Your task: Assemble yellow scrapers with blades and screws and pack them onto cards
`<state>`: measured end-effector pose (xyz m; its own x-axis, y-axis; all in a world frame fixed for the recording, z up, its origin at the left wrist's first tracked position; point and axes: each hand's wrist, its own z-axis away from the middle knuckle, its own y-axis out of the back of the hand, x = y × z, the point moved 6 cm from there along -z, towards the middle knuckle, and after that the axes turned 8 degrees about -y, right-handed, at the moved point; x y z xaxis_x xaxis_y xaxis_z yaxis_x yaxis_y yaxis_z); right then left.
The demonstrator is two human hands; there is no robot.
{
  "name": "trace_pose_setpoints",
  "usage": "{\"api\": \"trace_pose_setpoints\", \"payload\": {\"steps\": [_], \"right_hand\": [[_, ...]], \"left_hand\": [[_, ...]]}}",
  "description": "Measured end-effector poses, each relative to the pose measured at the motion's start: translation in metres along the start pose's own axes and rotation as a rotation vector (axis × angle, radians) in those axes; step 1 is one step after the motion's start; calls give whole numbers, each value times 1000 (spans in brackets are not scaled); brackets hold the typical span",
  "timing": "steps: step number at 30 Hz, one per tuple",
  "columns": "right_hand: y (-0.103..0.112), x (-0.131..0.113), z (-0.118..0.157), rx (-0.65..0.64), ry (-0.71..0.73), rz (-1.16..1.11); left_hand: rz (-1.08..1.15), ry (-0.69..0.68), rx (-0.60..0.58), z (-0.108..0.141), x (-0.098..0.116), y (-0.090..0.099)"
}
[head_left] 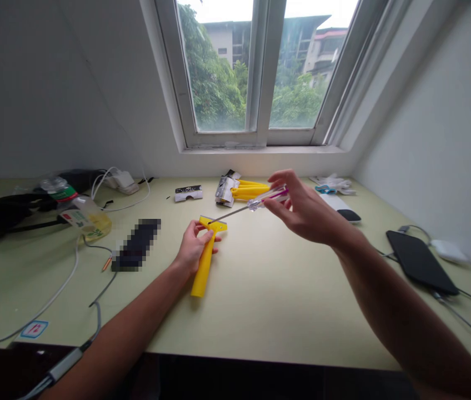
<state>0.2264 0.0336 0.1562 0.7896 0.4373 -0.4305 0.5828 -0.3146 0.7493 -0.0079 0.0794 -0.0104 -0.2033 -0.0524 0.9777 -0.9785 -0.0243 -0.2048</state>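
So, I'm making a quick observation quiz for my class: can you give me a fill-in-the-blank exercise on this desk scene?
The left hand grips a ____ plastic scraper.
The right hand holds a screwdriver above the desk, its metal shaft pointing toward the ____ hand.
Under the window, more scrapers lie in their ____.

Missing words: yellow; left; packaging.

Double window (256, 72) above pale green desk (269, 316)
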Motion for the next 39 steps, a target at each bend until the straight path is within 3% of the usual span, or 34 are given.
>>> {"api": "trace_pose_setpoints", "payload": {"steps": [4,8,12,16,18,21,25,28,31,36,39], "right_hand": [[2,0,-3,-32,130,-67],[19,21,-13,38,90,-281],[41,77,-21,385,-104,-406],[26,143,-23,537,-305,16],[4,174,-24,457,-396,214],[-23,207,-20,363,-441,253],[-43,223,-10,229,-471,263],[-54,207,-9,162,-455,246],[-81,161,-19,69,-346,154],[-178,50,-45,-272,-166,-82],[-235,2,-70,-337,-207,-140]], "left_hand": [[-7,21,-18,1,-1,-3],[-11,44,-16,3,2,-6],[2,35,74,2,10,1],[79,30,98,0,12,5],[111,29,87,0,10,4],[134,17,62,0,8,3],[130,-24,51,1,10,2],[130,-67,63,2,11,2],[154,-125,115,1,14,4],[224,-316,248,-3,42,20],[269,-439,355,-6,65,39]]}}
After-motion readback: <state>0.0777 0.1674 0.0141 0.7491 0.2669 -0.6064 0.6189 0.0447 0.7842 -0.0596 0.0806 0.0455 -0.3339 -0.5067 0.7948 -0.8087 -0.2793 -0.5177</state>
